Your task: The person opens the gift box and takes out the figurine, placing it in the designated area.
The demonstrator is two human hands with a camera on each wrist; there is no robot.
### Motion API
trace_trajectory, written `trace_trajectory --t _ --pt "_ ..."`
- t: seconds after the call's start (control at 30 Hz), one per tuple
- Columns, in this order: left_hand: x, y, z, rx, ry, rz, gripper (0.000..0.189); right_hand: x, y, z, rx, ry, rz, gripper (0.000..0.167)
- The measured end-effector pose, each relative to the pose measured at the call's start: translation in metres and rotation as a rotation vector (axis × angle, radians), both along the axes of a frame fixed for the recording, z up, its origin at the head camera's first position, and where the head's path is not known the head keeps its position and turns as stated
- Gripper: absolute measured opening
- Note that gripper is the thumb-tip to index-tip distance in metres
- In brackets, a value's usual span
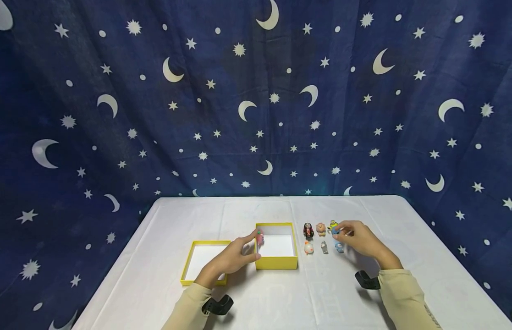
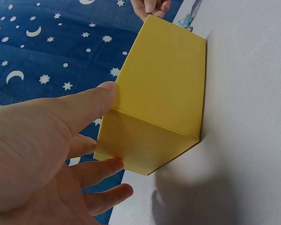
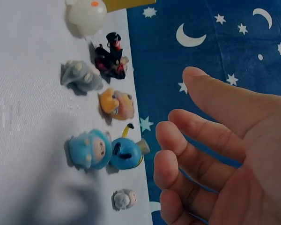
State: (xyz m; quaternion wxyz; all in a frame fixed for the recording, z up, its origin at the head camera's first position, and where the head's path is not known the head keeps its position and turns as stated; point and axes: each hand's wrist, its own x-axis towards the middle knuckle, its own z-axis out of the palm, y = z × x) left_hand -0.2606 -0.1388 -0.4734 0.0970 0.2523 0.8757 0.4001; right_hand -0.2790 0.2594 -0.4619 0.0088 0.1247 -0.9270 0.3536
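My left hand [image 1: 233,257] rests against a yellow open-topped box [image 1: 276,263], its thumb at the near corner of the rim and its fairly straight fingers along the left wall. Inside, a small pink figurine [image 1: 261,239] lies by that wall. Over the right-hand toys hovers my right hand [image 3: 215,154], fingers loosely bent, thumb apart, nothing held. Nearest its fingertips is a Minion figurine [image 3: 126,153] in blue, beside a light-blue hooded figurine [image 3: 88,149]. A small grey figurine [image 3: 124,199] stands on the hand's other side.
A shallow yellow-rimmed lid [image 1: 196,255] lies left of the box, partly behind my left hand. Between box and right hand stand a dark-haired doll [image 1: 308,230], an orange-tan figurine [image 1: 320,229], a whitish round toy [image 1: 308,248] and a grey figurine [image 1: 324,247]. A starry curtain [image 1: 256,137] hangs behind the table.
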Motion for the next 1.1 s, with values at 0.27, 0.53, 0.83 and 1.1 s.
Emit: trace_trajectory --t 0.27,0.53,0.83,1.1 --pt "-0.001 0.001 0.0 0.002 -0.011 0.004 0.077 -0.003 -0.013 0.002 -0.033 0.076 0.051 0.029" --pt "0.0 0.002 0.0 0.009 -0.011 0.0 0.077 -0.01 -0.036 0.007 -0.056 0.08 0.106 0.029" --pt "0.0 0.001 0.002 0.001 -0.016 0.017 0.078 -0.016 -0.06 0.013 -0.086 0.051 0.118 0.032" --pt "0.0 0.0 0.0 -0.002 -0.019 0.01 0.078 -0.02 -0.075 0.019 -0.043 0.067 0.186 0.035"
